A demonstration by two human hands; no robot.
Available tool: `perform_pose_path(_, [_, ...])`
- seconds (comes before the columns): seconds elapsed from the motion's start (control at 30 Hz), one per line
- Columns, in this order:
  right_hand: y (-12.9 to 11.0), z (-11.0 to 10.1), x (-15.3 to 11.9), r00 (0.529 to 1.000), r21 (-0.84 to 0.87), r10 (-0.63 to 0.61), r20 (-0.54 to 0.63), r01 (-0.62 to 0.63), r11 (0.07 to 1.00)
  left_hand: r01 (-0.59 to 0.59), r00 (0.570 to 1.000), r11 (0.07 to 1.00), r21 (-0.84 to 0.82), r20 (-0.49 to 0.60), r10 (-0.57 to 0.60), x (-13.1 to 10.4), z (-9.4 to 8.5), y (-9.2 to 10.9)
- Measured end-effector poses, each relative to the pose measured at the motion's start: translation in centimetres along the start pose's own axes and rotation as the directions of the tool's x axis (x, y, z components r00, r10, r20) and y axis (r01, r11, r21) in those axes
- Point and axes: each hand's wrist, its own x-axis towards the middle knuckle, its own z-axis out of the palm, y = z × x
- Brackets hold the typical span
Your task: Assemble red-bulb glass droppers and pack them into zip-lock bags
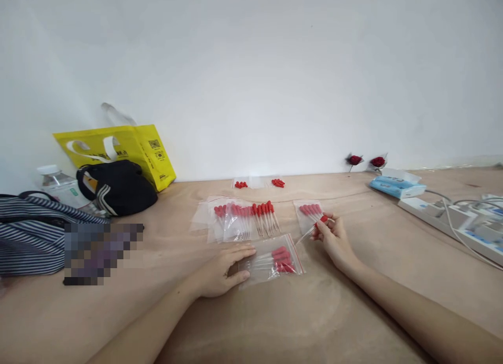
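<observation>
My left hand point(222, 269) lies on the table, fingers spread, its fingertips on the left end of a clear zip bag point(261, 264) with several red-tipped sticks inside. My right hand point(333, 241) pinches a red-tipped stick point(323, 219), its pale shaft pointing down and left towards the bag's open-looking right end. Just behind that hand lies another bag point(304, 222) with red-tipped sticks in it. Loose red-tipped sticks point(266, 217) form a row in the middle, beside overlapping filled bags point(236, 222).
Small red pieces point(241, 185) lie near the wall. At the left are a yellow bag point(157, 160), a black cap point(121, 188), a bottle point(58, 183) and striped cloth point(35, 233). Tissues point(396, 186), a power strip point(436, 214) and dark red flowers point(378, 162) are at the right.
</observation>
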Motion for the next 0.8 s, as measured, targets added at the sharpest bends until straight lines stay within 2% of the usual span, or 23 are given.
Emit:
perform_pose_path(0.27, [-0.9, -0.4, 0.7, 0.994, 0.025, -0.015, -0.106, 0.017, 1.0, -0.007, 1.0, 1.0, 0.023, 0.003, 0.007, 0.0, -0.1, 0.2])
perform_pose_path(0.63, [-0.4, 0.8, -0.4, 0.988, 0.121, 0.156, -0.016, -0.153, 0.981, 0.065, 0.998, 0.997, 0.045, 0.012, -0.065, 0.0, -0.2, 0.2])
perform_pose_path(0.8, [-1.1, 0.0, 0.6, 0.985, 0.081, 0.109, -0.135, -0.099, 0.992, 0.066, 0.998, 0.997, 0.039, 0.016, -0.067, -0.1, -0.2, 0.2])
